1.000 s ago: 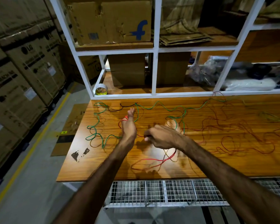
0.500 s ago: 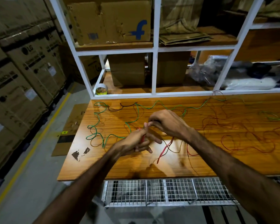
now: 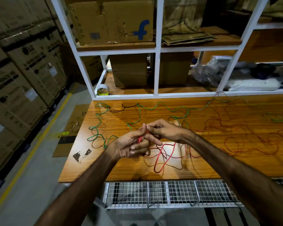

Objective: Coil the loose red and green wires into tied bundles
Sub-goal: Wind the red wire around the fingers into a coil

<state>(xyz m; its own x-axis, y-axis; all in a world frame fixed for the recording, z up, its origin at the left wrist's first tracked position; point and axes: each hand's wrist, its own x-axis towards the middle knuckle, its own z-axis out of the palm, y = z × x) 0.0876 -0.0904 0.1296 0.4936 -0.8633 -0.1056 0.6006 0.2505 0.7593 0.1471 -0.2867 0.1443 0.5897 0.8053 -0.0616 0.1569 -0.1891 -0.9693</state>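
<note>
A long red wire [image 3: 163, 156] sprawls over the wooden table [image 3: 104, 167], with loose loops lying below my hands and more trailing off to the right. My left hand [image 3: 131, 145] is closed around a few turns of this red wire in its palm. My right hand [image 3: 166, 130] pinches the same wire right above the left thumb, so the two hands touch. A green wire [image 3: 98, 121] snakes loose along the table's far and left part, with a short black piece [image 3: 121, 109] lying by it.
A white shelf frame [image 3: 156, 95] borders the table's far edge, with cardboard boxes [image 3: 129, 70], a tape roll [image 3: 103, 91] and plastic bags [image 3: 227, 74] inside. Stacked cartons [image 3: 23, 70] line the aisle on the left. A wire-mesh rack [image 3: 170, 194] lies under the near edge.
My left hand turned from upright with fingers up to palm-up and closed on red turns. My right hand rose off the table and met it, dragging the red loops leftward.
</note>
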